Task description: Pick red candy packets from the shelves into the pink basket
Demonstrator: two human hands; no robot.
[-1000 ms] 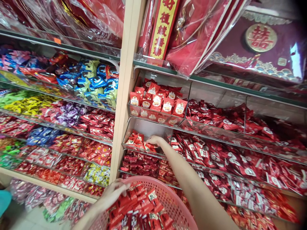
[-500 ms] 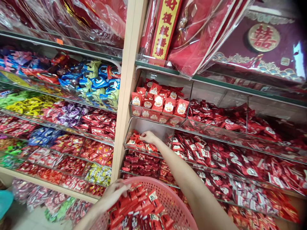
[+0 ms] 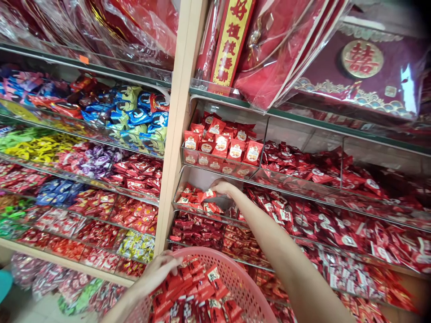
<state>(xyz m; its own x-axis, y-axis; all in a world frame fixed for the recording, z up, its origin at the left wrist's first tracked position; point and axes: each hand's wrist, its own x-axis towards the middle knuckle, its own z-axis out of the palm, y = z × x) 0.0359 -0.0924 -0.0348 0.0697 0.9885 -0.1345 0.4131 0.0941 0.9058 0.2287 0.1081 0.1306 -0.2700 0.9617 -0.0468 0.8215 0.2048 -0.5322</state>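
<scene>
A pink perforated plastic basket (image 3: 247,273) holds many small red wrapped packets (image 3: 198,291), some with cream labels and black characters. My left hand (image 3: 160,271) grips its rim at the left, fingers bent over the edge. Inside a clear shelf bin (image 3: 182,207) to the front, my right hand (image 3: 222,187) is closed, with a red-and-cream candy packet (image 3: 206,194) at its fingertips. More such packets (image 3: 191,197) lie in that bin, below and left of the hand. Part of my right fingers is hidden.
A wooden upright (image 3: 175,125) divides the shelves. Red biscuit packets (image 3: 220,142) fill the bin above my right hand; dark red sweets (image 3: 195,229) lie below. Blue packs (image 3: 138,114) are at left. Bagged goods (image 3: 54,278) lie on the floor, and a red gift bag (image 3: 357,67) hangs upper right.
My right hand has moved right and slightly up in the bin, with a packet now showing at its fingertips. My left hand stays on the basket rim.
</scene>
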